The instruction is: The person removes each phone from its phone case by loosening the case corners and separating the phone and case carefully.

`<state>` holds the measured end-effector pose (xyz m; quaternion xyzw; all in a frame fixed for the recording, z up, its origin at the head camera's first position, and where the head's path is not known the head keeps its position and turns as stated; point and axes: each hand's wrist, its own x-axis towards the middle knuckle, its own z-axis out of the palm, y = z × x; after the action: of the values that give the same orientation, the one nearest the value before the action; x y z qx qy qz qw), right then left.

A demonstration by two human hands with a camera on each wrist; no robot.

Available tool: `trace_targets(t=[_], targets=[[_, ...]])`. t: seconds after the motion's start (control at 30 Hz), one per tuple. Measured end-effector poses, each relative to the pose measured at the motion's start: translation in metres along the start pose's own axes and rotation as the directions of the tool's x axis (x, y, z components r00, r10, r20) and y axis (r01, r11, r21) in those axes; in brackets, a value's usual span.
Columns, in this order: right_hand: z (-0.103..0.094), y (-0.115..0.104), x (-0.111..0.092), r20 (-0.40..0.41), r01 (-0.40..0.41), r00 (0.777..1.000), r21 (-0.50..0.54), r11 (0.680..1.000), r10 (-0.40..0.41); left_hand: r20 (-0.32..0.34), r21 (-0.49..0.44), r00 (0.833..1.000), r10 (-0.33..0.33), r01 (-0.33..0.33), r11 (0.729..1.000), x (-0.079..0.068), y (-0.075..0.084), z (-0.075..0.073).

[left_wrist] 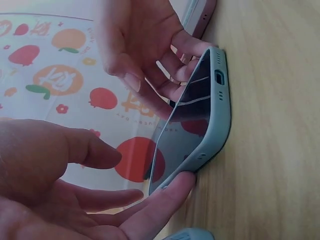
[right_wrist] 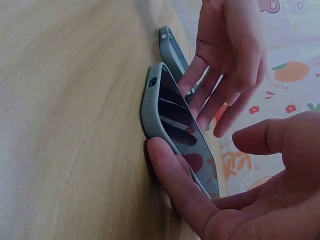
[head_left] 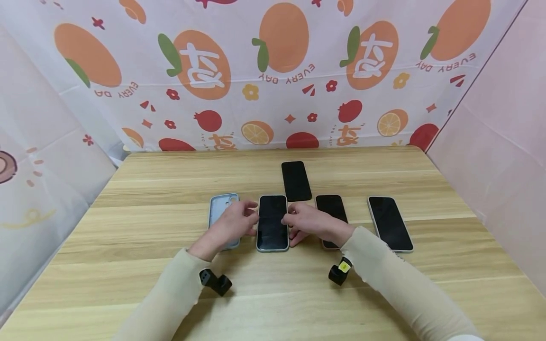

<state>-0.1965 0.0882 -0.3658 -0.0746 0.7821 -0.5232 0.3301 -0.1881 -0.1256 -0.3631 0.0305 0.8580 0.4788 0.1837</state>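
Note:
A smartphone (head_left: pixel 273 225) in a pale green-blue case lies screen up on the table, its charging port toward the person. The left hand (head_left: pixel 233 220) touches its left side with the fingers; the thumb (left_wrist: pixel 95 150) is raised off the screen. From the opposite side the right hand (head_left: pixel 313 221) rests its fingers along the right edge, thumb (right_wrist: pixel 257 137) likewise lifted. Beneath the left hand, an empty light-blue phone case (head_left: pixel 219 207) lies open side up, partly covered. Another dark-screened phone (head_left: pixel 330 206) is partly hidden under the right hand and wrist.
Behind the middle phone lies a black phone (head_left: pixel 296 181). Farther right is a phone with a pale frame (head_left: pixel 390 224). Everything lies on a wooden table (head_left: pixel 141 208), with a fruit-printed cloth (head_left: pixel 281 109) hanging along its back edge.

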Motion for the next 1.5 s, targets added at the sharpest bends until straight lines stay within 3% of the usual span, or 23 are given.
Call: trace_targets(t=[0.23,0.53,0.7,0.8,1.0,1.27,1.5], targets=[[-0.003,0.002,-0.002,0.021,0.003,1.0,0.021,1.0,-0.004,0.014,-0.002,1.0,0.025,-0.025,1.0,0.0,0.0,0.002],[-0.006,0.004,-0.003,-0.003,0.013,1.0,0.131,0.991,-0.013,0.003,-0.125,1.0,0.017,-0.017,0.992,0.0,-0.003,0.004],[-0.008,0.003,-0.001,0.01,0.035,0.999,0.18,0.983,-0.037,-0.019,-0.148,0.999,0.051,-0.053,0.988,0.004,-0.003,0.004],[-0.008,0.003,-0.001,0.028,0.037,0.999,0.172,0.984,-0.042,0.0,-0.181,0.998,0.066,-0.065,0.981,0.005,-0.003,0.004],[-0.009,0.003,0.0,0.026,0.038,0.999,0.147,0.988,-0.042,0.07,-0.272,0.997,0.016,0.004,0.962,0.004,-0.004,0.004],[-0.013,0.001,0.001,-0.077,0.114,0.991,0.037,0.993,-0.111,0.101,-0.356,0.994,0.047,-0.008,0.934,-0.003,-0.003,0.001],[-0.021,-0.007,-0.001,-0.163,0.186,0.97,0.036,0.982,-0.178,0.131,-0.46,0.988,0.078,-0.009,0.888,-0.005,0.002,0.002]])
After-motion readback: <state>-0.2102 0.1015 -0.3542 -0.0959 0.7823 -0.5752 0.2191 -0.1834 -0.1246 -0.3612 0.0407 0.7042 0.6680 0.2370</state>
